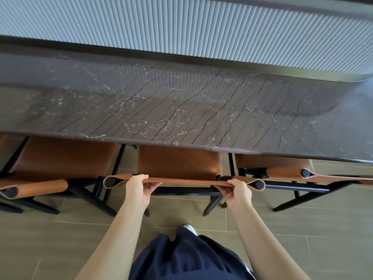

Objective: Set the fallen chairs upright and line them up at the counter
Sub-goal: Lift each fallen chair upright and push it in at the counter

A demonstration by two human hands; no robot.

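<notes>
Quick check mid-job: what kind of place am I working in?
Probably a kitchen or bar seating area: a long dark veined stone counter, three tan leather chairs with black frames partly tucked under it, and wood-look floor tiles.

chairs [177, 160]: tan leather, black frames
counter [181, 102]: dark brown, white veins
floor [60, 239]: grey-brown tiles
your shorts [181, 259]: navy

left hand [139, 189], right hand [239, 191]: bare | forearms [121, 229]: bare | garment [181, 257]: dark navy, loose | shoe [190, 229]: white toe
</notes>
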